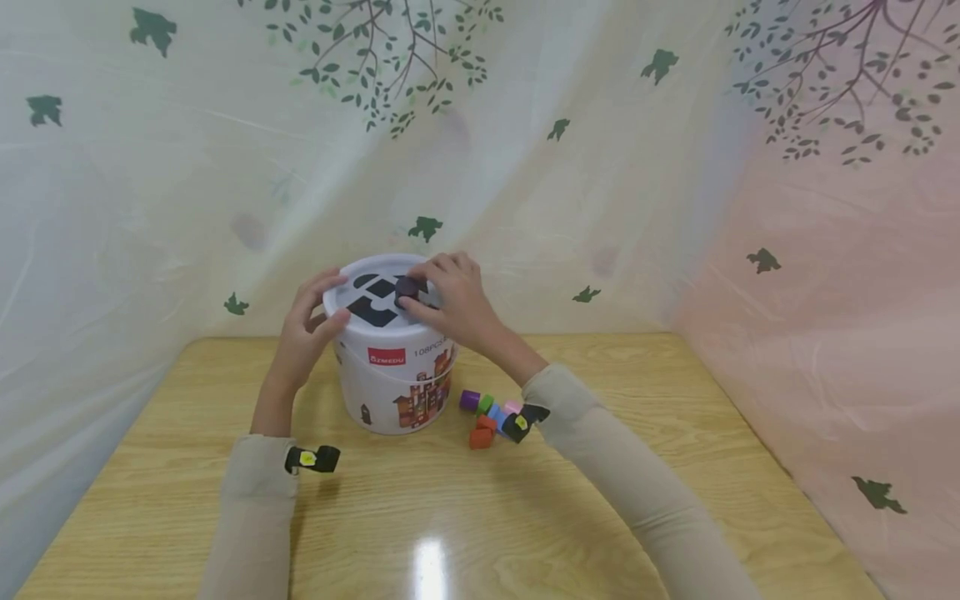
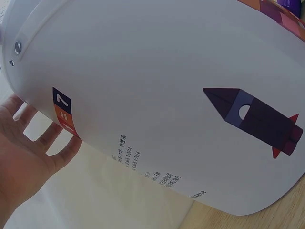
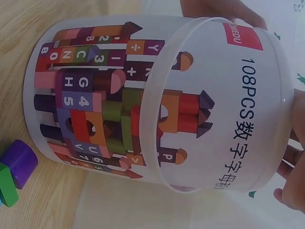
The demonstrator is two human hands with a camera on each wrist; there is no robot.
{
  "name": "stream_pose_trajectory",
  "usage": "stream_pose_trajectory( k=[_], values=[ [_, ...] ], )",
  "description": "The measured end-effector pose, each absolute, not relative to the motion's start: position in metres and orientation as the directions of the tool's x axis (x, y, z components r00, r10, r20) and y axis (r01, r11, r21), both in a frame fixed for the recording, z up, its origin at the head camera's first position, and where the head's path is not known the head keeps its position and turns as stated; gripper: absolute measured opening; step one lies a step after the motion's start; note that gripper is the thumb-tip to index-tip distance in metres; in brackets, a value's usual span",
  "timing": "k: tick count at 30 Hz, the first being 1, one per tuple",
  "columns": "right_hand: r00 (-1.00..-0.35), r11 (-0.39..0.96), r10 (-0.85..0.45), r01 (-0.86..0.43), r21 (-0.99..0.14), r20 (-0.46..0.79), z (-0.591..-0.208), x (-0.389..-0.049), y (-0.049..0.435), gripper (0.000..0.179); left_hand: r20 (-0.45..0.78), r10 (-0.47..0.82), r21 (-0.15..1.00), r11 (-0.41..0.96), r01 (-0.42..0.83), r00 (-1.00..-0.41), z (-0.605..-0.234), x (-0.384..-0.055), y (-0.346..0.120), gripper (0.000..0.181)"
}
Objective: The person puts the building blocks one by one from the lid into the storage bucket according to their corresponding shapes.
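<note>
A white lidded bucket (image 1: 397, 375) stands upright on the table, with dark shaped holes in its lid (image 1: 352, 293). My left hand (image 1: 303, 329) grips the lid's left edge, thumb at the front and fingers farther back. In the left wrist view, the fingers of the left hand (image 2: 33, 148) lie against the bucket's side. Between thumb and fingers, my right hand (image 1: 461, 304) pinches a dark round block (image 1: 407, 289) over the lid's right part. The right wrist view shows the right hand (image 3: 294, 167) at the lid's rim, with the block hidden there.
Right of the bucket's base lie several coloured blocks: a purple cylinder (image 1: 469, 400), a green block (image 1: 485, 405), a blue block (image 1: 497, 417) and orange-red blocks (image 1: 481, 437). The bucket's handle (image 3: 155, 105) hangs down its side. Behind the wooden table (image 1: 450, 517) hangs a leaf-patterned curtain (image 1: 525, 192).
</note>
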State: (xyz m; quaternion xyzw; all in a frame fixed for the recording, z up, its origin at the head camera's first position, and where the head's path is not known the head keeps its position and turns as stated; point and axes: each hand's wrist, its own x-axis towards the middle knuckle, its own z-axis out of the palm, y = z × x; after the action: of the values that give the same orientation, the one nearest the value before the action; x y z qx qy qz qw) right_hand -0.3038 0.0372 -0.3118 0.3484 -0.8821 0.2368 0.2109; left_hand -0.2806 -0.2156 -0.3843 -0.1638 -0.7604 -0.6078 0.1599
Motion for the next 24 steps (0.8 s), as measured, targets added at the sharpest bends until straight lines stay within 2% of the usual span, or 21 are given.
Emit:
stream_pose_trajectory(
  k=[11, 24],
  values=[
    [-0.723, 0.689, -0.480, -0.661, -0.297, 0.498, -0.3115, -0.2998, 0.0352, 0.040, 0.438, 0.057, 0.873, 0.209, 0.440, -0.897, -0.3839, -0.2803, -0.2156, 0.057],
    [-0.750, 0.690, -0.461, -0.639, -0.339, 0.475, -0.3107, -0.2973, 0.0333, 0.041, 0.437, 0.064, 0.869, 0.228, 0.439, -0.897, -0.3808, -0.2789, -0.2152, 0.057]
  ],
)
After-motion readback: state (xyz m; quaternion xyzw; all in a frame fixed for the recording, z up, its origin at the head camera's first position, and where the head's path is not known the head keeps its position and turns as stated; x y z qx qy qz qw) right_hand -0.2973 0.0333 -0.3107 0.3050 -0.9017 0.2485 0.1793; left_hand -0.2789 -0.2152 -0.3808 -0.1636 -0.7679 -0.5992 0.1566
